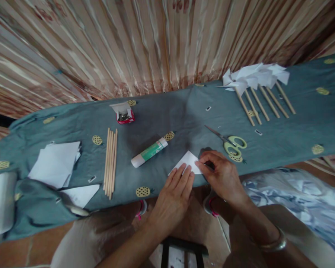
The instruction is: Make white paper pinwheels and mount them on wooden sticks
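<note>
A white paper folded into a triangle (187, 160) lies near the front edge of a table covered with a grey-blue cloth (173, 111). My left hand (174, 195) rests flat on the paper's lower left part, fingers stretched out together. My right hand (222, 175) sits at the paper's right corner with fingers curled and pinching its edge. Green-handled scissors (229, 143) lie just beyond my right hand. A glue stick (149, 152) lies on its side to the left of the paper.
Several wooden sticks (110, 163) lie in a bundle at the left, beside a stack of white paper squares (56, 163). A small red box of pins (124, 113) stands open further back. Paper pinwheels on sticks (257, 85) lie at the back right. A pleated curtain hangs behind.
</note>
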{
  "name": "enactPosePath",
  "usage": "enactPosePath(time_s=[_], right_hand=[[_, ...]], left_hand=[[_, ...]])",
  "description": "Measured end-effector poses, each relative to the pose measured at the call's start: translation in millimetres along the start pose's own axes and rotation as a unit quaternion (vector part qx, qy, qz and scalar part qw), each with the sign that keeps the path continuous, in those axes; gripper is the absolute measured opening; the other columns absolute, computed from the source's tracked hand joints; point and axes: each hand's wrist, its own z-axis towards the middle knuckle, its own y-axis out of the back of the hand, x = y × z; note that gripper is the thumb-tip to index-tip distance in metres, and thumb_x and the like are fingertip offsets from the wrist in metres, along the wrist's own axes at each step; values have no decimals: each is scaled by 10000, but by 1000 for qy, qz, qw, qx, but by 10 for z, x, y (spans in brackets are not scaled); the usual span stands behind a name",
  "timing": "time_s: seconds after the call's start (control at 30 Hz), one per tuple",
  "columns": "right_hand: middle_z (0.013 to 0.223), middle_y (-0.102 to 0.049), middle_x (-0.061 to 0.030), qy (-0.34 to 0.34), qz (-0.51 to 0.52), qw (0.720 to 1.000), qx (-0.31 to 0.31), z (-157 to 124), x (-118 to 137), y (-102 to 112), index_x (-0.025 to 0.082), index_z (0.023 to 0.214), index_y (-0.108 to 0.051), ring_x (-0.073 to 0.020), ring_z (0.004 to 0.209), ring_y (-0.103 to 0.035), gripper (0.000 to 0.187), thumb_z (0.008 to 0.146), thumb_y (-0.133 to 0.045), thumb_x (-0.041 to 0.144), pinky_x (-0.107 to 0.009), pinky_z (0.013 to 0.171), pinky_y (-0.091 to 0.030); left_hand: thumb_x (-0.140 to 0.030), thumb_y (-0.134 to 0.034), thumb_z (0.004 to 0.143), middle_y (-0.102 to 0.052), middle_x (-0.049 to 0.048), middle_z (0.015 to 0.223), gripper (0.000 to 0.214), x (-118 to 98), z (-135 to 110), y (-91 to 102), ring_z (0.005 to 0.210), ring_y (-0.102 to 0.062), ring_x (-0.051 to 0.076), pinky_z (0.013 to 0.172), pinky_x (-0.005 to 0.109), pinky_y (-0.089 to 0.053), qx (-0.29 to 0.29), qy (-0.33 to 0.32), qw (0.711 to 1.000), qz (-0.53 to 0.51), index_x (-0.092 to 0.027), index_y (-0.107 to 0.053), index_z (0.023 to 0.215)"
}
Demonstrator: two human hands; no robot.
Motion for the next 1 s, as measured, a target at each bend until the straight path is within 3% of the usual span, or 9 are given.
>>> enactPosePath(time_s=[0.33, 0.4, 0.5, 0.63, 1.0], right_hand=[[893, -670, -71, 25, -20, 999, -5, -47, -5, -19, 214, 775, -587, -231, 856, -616, 135, 879, -558, 295, -356, 769, -484], [964, -671, -85, 34, -25, 999, -13, -90, -6, -20, 215, 872, -605, -250, 925, -613, 144, 879, -566, 354, -382, 815, -487], [1125, -643, -116, 50, -31, 998, -30, -165, -28, -39, 209, 1099, -589, -287, 1064, -581, 321, 866, -578, 430, -450, 923, -463], [1257, -583, -148, 68, -35, 996, -43, -246, -84, -89, 191, 1254, -522, -303, 1174, -526, 424, 902, -520, 427, -496, 993, -428], [1321, -543, -148, 59, -29, 996, -63, -342, -276, 32, 209, 1274, -517, -299, 1264, -477, 393, 933, -460, 394, -542, 1059, -372]], left_hand=[[-143, -446, 916, -470, 184, 1431, 447, 6, 4, -32, 1396, -324, 306, 1087, 473, -405, 9, 2, 1000, 9, -31, -427, 1348], [-127, -458, 903, -461, 184, 1438, 465, 4, 1, -31, 1388, -339, 312, 1087, 472, -402, 11, 3, 1000, 10, -29, -419, 1356], [-110, -460, 894, -448, 184, 1449, 491, -6, -1, -27, 1389, -339, 315, 1085, 471, -398, 14, 6, 1000, 14, -32, -397, 1375], [-133, -441, 914, -456, 169, 1447, 467, -12, 13, -12, 1385, -351, 301, 1086, 462, -390, 13, 13, 1000, 9, -51, -404, 1372], [-188, -514, 900, -617, 143, 1170, 383, 217, -190, 195, 1100, -566, 267, 914, 438, -489, -22, 49, 999, -8, -117, -472, 1274]])
